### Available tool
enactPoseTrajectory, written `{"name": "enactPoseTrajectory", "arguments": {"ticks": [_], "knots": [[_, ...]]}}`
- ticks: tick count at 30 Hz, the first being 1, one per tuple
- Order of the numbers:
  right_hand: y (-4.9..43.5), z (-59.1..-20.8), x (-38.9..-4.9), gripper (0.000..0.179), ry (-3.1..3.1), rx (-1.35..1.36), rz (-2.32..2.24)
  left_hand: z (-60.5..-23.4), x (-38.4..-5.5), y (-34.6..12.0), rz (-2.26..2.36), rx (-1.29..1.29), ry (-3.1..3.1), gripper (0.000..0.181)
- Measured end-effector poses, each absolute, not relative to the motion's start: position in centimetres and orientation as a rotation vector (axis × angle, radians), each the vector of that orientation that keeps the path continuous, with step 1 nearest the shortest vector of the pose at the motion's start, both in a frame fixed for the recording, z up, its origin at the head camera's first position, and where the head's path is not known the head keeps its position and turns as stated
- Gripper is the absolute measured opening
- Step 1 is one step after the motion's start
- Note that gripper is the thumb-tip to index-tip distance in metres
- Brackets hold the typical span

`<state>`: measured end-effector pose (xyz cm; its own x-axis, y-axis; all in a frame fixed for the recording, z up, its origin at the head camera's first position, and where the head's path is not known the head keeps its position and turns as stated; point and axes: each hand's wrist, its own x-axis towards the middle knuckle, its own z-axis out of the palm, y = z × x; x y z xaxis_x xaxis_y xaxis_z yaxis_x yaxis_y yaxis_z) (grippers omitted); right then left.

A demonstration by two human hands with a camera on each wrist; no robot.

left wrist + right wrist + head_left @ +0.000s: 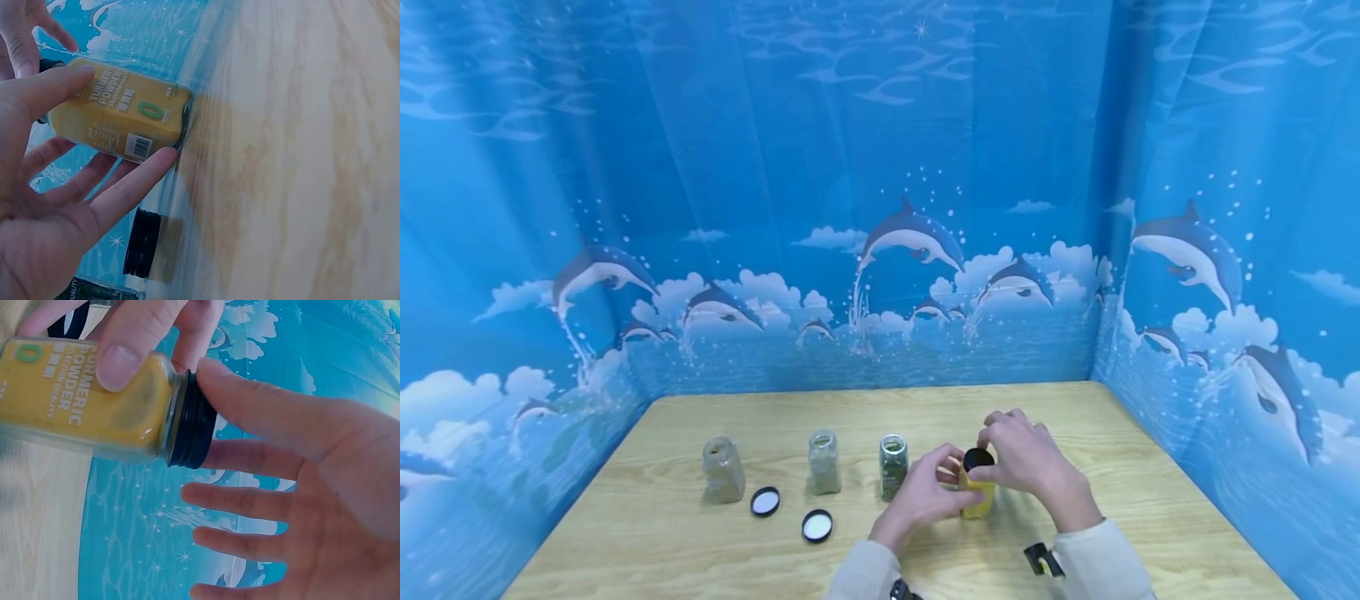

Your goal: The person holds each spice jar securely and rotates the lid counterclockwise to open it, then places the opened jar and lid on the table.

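A glass jar of yellow turmeric powder [977, 507] stands on the table between both hands. My left hand [927, 492] holds it, thumb on the label side and fingers behind. Over the jar's top, my right hand [1028, 457] pinches the black lid [192, 422] between thumb and index finger, its other fingers spread out in the right wrist view. The lid sits on the jar's neck; how tightly cannot be told. Left of my left hand stands an open jar with dark green contents [893, 468]. A black lid [142, 244] also shows beyond the left fingers.
Two more open clear jars stand further left, one in the middle [824, 467] and one at far left [724, 473]. Two black lids with white liners, one [765, 502] and another [817, 526], lie on the wooden table [647, 533]. A blue dolphin curtain [880, 167] surrounds the table.
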<state>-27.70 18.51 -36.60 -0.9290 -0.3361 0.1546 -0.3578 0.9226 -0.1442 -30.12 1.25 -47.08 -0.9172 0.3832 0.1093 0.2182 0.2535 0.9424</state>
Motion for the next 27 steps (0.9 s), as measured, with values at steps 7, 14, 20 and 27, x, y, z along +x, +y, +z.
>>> {"name": "enactPoseTrajectory", "arguments": {"ticks": [7,14,20,27], "knots": [[18.36,-36.15,-27.24,0.040,-3.016,0.590,0.307,-47.11,-30.12,1.30,1.748,0.578,2.367,0.042],[18.29,-36.04,-27.08,0.044,-3.060,0.571,0.360,-47.08,-30.11,1.23,1.738,0.574,2.373,0.042],[18.03,-36.37,-27.35,0.037,-2.991,0.547,0.323,-47.14,-30.07,1.18,1.752,0.574,2.356,0.041],[17.85,-36.59,-27.69,0.028,-2.912,0.497,0.223,-47.06,-30.07,1.16,1.763,0.573,2.350,0.039]]}}
